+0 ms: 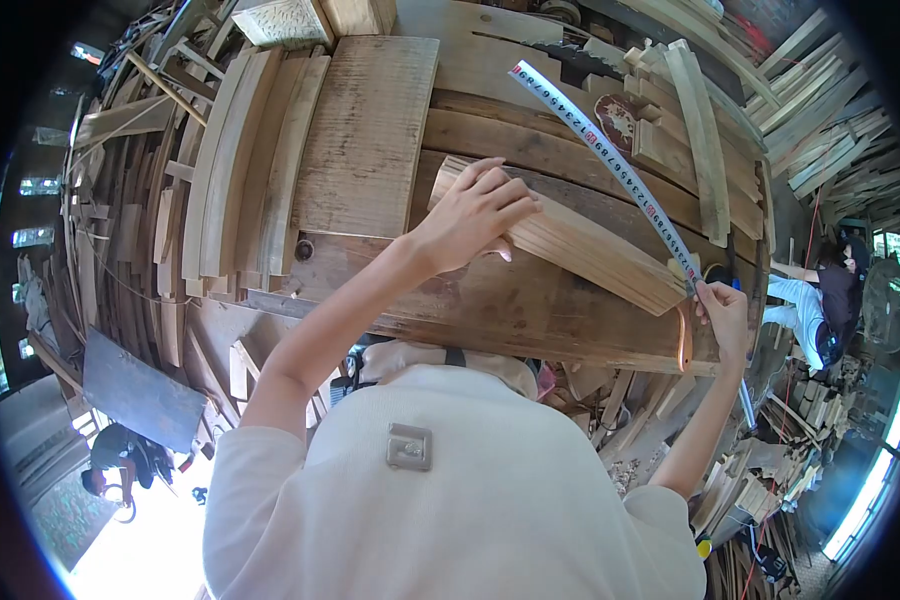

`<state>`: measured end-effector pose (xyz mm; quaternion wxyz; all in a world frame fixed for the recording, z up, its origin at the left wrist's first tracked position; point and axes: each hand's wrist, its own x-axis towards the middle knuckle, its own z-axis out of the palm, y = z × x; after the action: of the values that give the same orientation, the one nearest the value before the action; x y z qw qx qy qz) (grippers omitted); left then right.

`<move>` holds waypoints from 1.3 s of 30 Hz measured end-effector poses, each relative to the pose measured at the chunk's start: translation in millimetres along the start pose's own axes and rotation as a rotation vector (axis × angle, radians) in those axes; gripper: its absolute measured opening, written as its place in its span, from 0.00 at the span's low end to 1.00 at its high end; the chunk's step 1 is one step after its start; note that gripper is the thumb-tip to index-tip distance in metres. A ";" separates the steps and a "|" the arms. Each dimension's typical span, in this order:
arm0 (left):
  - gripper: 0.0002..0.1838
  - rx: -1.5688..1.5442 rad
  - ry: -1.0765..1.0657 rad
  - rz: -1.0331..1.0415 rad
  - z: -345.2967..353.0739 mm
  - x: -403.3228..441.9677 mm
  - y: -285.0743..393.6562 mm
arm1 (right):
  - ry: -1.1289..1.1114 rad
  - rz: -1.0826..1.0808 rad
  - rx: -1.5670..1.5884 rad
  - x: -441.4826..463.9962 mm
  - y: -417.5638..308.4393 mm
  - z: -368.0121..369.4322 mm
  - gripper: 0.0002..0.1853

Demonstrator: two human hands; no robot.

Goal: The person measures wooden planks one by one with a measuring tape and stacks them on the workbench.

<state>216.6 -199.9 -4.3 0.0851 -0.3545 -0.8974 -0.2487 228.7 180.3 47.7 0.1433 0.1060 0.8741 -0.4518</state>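
My left hand (482, 212) is closed over the upper-left end of a thick wooden board (595, 248), which lies slanted across the workbench. Between the fingers of my right hand (722, 312) is the lower end of a tape measure (610, 160), pinched near the board's right end. Its white blade, with black and red numbers, runs diagonally up and left, beyond the board's far edge. Just below the board's right end, beside my right hand, is a curved orange-brown handle (684, 342); the rest of it is hidden.
The wooden workbench (450, 300) bears a wide plank (365, 135) and stacked boards (255, 165) on the left, with several offcuts (665, 150) at the far right. Timber piles stand around. One person (825, 295) is at the right, another (130, 460) at lower left.
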 end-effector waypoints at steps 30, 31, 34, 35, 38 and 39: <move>0.10 0.210 0.463 -0.941 -27.8 -41.6 19.6 | -0.245 0.081 -0.204 -11.0 -8.0 5.3 0.10; 0.09 0.232 0.458 -0.935 -27.5 -43.4 17.6 | -0.243 0.062 -0.219 -10.3 -5.9 5.7 0.10; 0.09 0.206 0.435 -0.913 -29.0 -43.9 15.6 | -0.232 0.073 -0.256 -9.6 -3.2 7.0 0.12; 0.10 0.209 0.422 -0.912 -29.8 -42.9 16.3 | -0.241 0.091 -0.268 -8.8 -2.2 6.9 0.12; 0.09 0.170 0.431 -0.871 -29.9 -42.8 15.1 | -0.245 0.154 -0.280 -7.7 -2.6 7.8 0.13; 0.09 0.171 0.429 -0.871 -30.2 -42.6 14.9 | -0.254 0.184 -0.264 -7.5 -2.7 8.5 0.14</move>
<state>257.3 -231.2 13.6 0.1846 0.1210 -0.9417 -0.2540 236.2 171.3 47.7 0.3056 0.1077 0.8873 -0.3282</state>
